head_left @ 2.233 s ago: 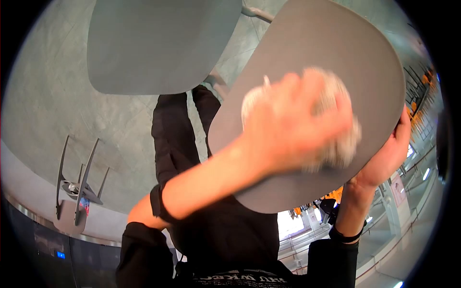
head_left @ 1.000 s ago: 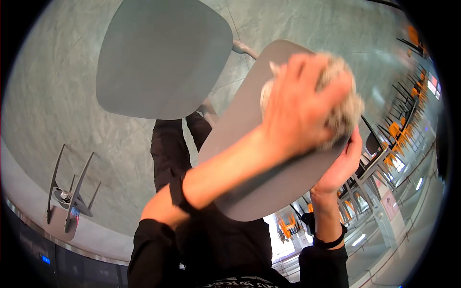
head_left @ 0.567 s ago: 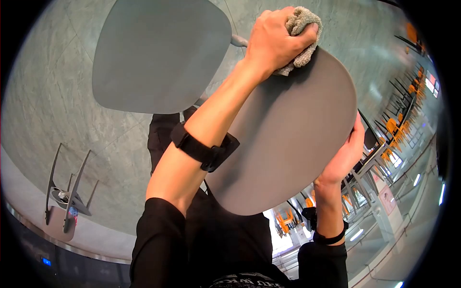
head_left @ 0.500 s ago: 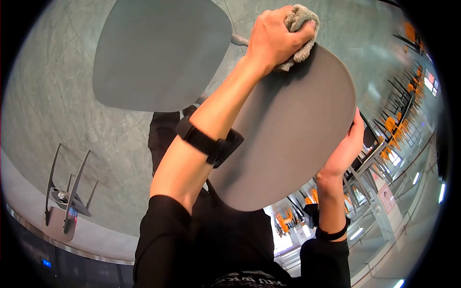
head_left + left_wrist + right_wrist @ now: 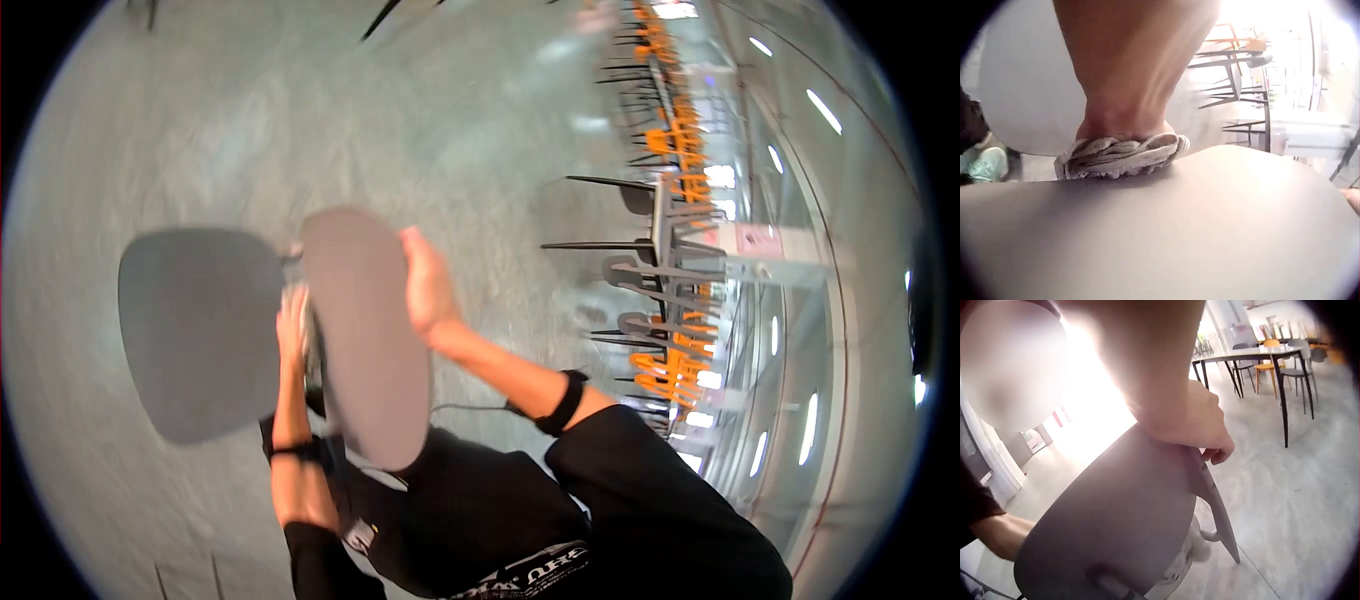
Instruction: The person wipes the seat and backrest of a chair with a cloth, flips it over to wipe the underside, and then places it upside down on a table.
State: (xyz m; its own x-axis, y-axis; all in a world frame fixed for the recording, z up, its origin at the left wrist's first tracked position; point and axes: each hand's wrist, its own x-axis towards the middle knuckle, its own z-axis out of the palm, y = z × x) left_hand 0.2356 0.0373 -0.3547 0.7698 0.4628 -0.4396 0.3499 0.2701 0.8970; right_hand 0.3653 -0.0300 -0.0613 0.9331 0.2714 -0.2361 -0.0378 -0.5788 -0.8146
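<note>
A grey chair takes up the lower left of the head view: its darker seat (image 5: 200,330) and, to the right, its upright rounded backrest (image 5: 365,335). At the backrest's left edge is my left hand (image 5: 291,325), seen side-on. In the left wrist view this hand holds a folded beige terry cloth (image 5: 1122,156) against the far edge of the backrest; its fingers are largely hidden. My right hand (image 5: 430,285) grips the opposite edge. The right wrist view shows fingers of the right hand (image 5: 1194,419) bent over the edge of the backrest (image 5: 1116,500).
Rows of tables with orange and grey chairs (image 5: 675,140) run along the right of the head view. A table (image 5: 1250,357) with dark legs stands beyond the right hand. Smooth grey floor (image 5: 480,140) surrounds the chair. A thin cable (image 5: 468,407) hangs near the right forearm.
The head view has swung, so the chair now appears smaller and lower left. The left hand with the cloth has passed from the backrest's face to its left edge. The right hand keeps its grip.
</note>
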